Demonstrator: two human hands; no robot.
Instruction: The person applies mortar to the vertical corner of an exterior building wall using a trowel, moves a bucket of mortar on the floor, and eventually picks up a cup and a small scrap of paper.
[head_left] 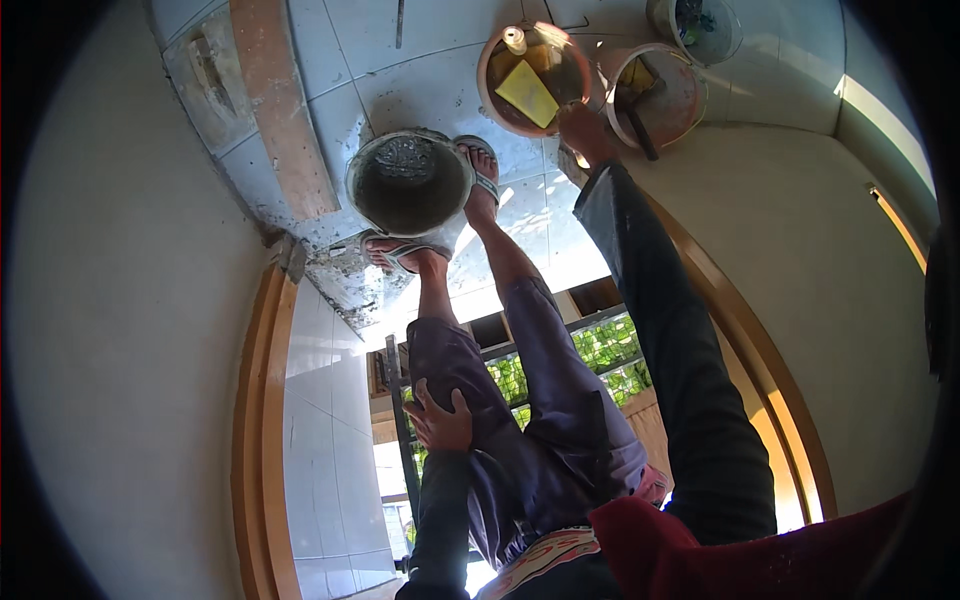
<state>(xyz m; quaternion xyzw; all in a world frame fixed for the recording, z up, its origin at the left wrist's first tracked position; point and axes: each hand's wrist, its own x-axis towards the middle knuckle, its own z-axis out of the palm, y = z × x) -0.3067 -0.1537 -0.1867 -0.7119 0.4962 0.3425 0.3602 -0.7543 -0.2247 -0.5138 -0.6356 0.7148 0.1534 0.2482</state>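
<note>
My right arm reaches forward, and my right hand point(588, 133) is closed at the near right rim of a round orange bucket point(487, 93); its fingertips are partly hidden. Murky water fills part of this bucket. In it lie a yellow sponge point(528, 94) and a small pale cylindrical object point(514, 40). On my left thigh rests my left hand point(440, 418), fingers spread, holding nothing. Between my sandalled feet stands a dark bucket point(412, 195) with some wet grey mix inside.
A second orange bucket point(690, 105) with a dark-handled tool point(640, 130) stands to the right, a whitish bucket point(720, 30) beyond it. At left lie a long wooden board point(285, 110) and a plastering float point(208, 78). Walls and wooden door frames point(262, 430) close in both sides.
</note>
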